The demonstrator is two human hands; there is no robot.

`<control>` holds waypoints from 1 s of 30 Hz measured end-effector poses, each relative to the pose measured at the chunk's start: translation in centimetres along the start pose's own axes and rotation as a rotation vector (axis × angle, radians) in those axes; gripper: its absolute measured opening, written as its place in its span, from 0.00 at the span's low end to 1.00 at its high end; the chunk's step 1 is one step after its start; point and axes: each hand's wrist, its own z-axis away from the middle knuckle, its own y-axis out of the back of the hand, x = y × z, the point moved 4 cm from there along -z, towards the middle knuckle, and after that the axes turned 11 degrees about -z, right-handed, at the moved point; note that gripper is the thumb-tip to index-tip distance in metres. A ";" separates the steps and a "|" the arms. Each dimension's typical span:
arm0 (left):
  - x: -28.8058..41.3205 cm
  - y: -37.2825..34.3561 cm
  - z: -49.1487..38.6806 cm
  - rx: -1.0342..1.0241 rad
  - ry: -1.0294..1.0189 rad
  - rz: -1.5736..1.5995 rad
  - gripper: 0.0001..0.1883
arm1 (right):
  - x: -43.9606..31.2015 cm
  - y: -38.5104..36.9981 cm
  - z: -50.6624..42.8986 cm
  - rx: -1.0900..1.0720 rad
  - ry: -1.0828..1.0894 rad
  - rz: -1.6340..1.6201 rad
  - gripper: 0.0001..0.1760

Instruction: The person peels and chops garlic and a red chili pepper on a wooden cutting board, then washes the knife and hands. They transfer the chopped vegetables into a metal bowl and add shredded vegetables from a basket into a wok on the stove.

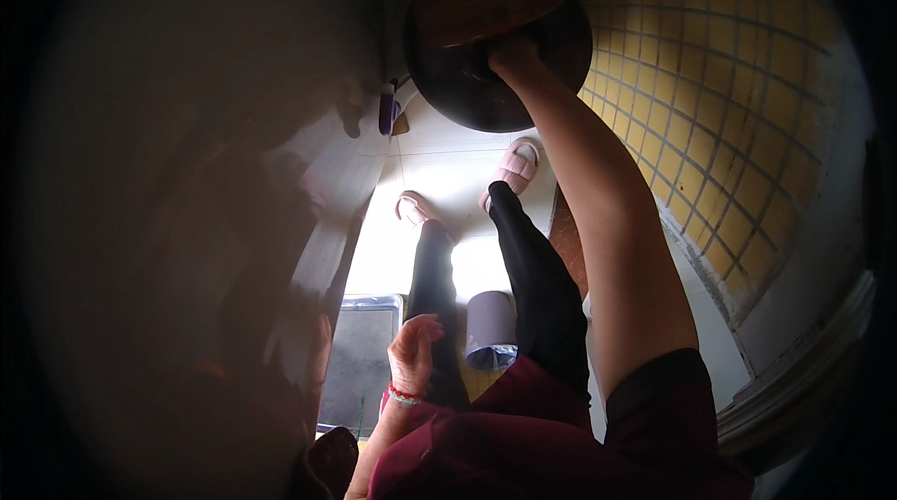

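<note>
My right arm reaches forward to a dark round object (462,97) with a raised rim. My right hand (517,58) is at its middle, in shadow; the fingers are hidden, so their grip cannot be seen. A reddish-brown, glossy piece (490,6) overlaps the round object above the hand. Low beside my left thigh, my left hand (412,353) is loosely curled, with nothing visible in it and a red and pale green bead bracelet at the wrist. Pink slippers (518,167) are on my feet, on the pale floor tiles.
A grey waste bin (490,321) with a plastic liner is between my legs. At left, a dark rectangular panel with a shiny rim (361,298) lies low beside a glossy pale surface (210,219). A yellow tiled wall (701,114) curves along the right. A purple object (387,109) is farther ahead.
</note>
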 end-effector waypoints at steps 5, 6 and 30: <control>-0.1 0.3 0.0 0.011 0.012 -0.026 0.10 | -0.1 -0.8 -1.2 -0.002 0.001 0.015 0.33; -0.2 0.4 0.0 0.015 0.012 -0.055 0.10 | 0.1 -0.8 -1.3 0.008 0.009 0.011 0.33; 0.2 2.4 1.7 0.008 -0.031 -0.037 0.10 | 1.0 2.5 0.8 -0.072 -0.037 -1.152 0.13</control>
